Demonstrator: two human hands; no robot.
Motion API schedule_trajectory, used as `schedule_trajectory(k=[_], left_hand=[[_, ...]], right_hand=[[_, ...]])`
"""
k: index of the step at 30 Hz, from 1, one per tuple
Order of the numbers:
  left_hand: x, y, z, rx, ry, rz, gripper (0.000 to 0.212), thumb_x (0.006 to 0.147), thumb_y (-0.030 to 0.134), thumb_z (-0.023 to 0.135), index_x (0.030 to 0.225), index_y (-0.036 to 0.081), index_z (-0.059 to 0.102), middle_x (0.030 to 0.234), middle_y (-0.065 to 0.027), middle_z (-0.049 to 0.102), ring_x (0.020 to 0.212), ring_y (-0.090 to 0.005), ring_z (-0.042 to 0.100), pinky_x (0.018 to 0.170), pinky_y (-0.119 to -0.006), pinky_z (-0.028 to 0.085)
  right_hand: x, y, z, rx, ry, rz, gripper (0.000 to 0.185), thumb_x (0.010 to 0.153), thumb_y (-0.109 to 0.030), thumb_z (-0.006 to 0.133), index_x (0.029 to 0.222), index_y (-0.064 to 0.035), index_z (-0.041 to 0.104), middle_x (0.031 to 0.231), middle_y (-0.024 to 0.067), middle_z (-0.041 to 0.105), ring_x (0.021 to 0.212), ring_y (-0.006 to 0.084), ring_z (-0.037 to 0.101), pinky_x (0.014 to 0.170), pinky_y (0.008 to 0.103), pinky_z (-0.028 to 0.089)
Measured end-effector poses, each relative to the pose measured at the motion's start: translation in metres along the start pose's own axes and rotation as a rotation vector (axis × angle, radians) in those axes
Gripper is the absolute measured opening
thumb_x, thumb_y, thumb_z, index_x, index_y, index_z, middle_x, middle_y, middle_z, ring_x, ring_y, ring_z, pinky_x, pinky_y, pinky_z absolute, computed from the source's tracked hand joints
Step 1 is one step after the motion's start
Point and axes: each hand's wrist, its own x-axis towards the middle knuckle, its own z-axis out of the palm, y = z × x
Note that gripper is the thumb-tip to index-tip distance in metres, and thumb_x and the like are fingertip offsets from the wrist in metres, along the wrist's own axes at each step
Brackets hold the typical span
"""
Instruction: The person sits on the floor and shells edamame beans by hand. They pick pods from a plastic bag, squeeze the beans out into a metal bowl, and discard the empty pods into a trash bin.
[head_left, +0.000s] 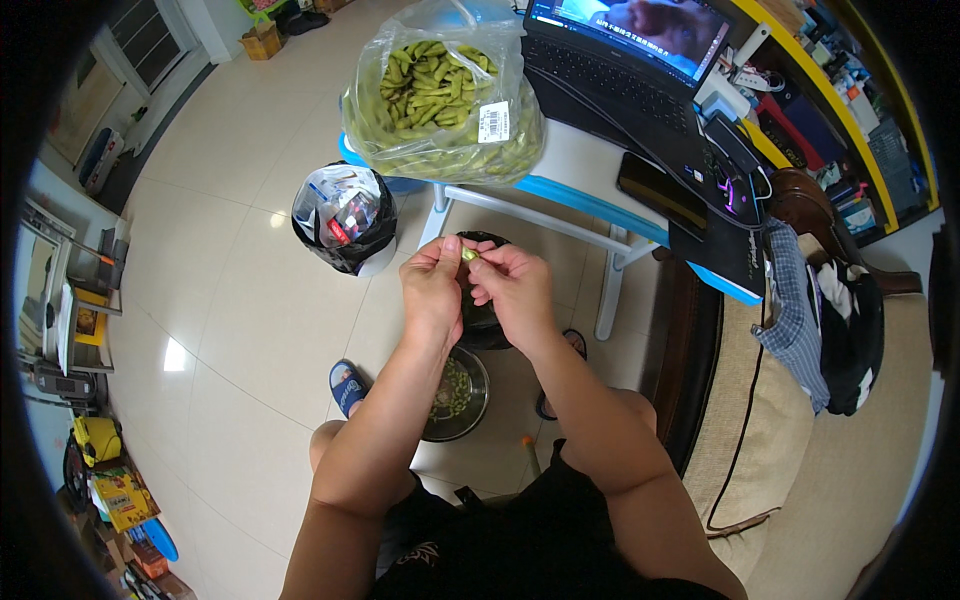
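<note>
A green soybean pod (469, 253) is pinched between the fingertips of both my hands. My left hand (435, 281) grips its left end with thumb and forefinger. From the other side, my right hand (517, 289) holds it with thumb and fingers. Directly below them stands a dark, black-lined bin (484, 337), its contents mostly hidden by my hands. Nearer my body, a steel bowl (480, 405) on the floor holds shelled green beans (454, 386); my left forearm covers part of it. A clear plastic bag (360, 142) full of pods (435, 82) sits on the table ahead.
The white, blue-edged table (577, 154) also carries a laptop (600, 67), a phone (660, 195) and a mouse (731, 191) with cables. A waste bin (375, 259) with a black liner stands left of the table legs. Clothes (795, 315) lie on the sofa (757, 420) at right.
</note>
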Motion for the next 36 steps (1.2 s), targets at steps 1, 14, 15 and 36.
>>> schedule_trajectory(k=[1,14,15,36], left_hand=[[-0.001,0.001,0.001,0.004,0.001,0.005,0.028,0.097,0.019,0.053,0.089,-0.005,0.062,0.088,-0.016,0.068,0.07,-0.0159,0.062,0.062,-0.028,0.052],[-0.006,0.007,0.004,-0.179,-0.043,-0.153,0.028,0.1,0.02,0.046,0.093,-0.002,0.061,0.098,-0.0166,0.068,0.068,-0.0164,0.059,0.06,-0.029,0.048],[-0.006,0.008,0.003,-0.192,-0.055,-0.162,0.028,0.1,0.02,0.046,0.094,-0.002,0.061,0.098,-0.0168,0.068,0.067,-0.0162,0.059,0.06,-0.028,0.047],[-0.011,0.008,0.002,-0.204,-0.018,-0.254,0.026,0.1,0.019,0.046,0.1,-0.002,0.061,0.089,-0.0091,0.064,0.078,-0.0157,0.062,0.071,-0.028,0.051]], right_hand=[[0.0,-0.002,-0.002,0.102,-0.012,0.056,0.014,0.085,-0.01,0.065,0.09,0.0038,0.064,0.074,0.0071,0.063,0.059,0.0116,0.059,0.053,0.0252,0.051],[0.0,0.003,0.003,0.388,0.085,0.097,0.006,0.087,-0.006,0.061,0.085,-0.0006,0.061,0.072,0.0069,0.063,0.057,0.0137,0.058,0.054,0.0264,0.048],[0.0,0.003,0.004,0.354,0.087,0.073,0.006,0.088,-0.006,0.061,0.085,-0.0006,0.062,0.071,0.0069,0.063,0.056,0.0133,0.058,0.054,0.0258,0.048],[-0.001,-0.011,0.003,-0.708,0.089,-0.589,0.012,0.085,-0.011,0.061,0.088,-0.0016,0.055,0.084,0.0162,0.06,0.08,0.0368,0.058,0.07,0.0448,0.047]])
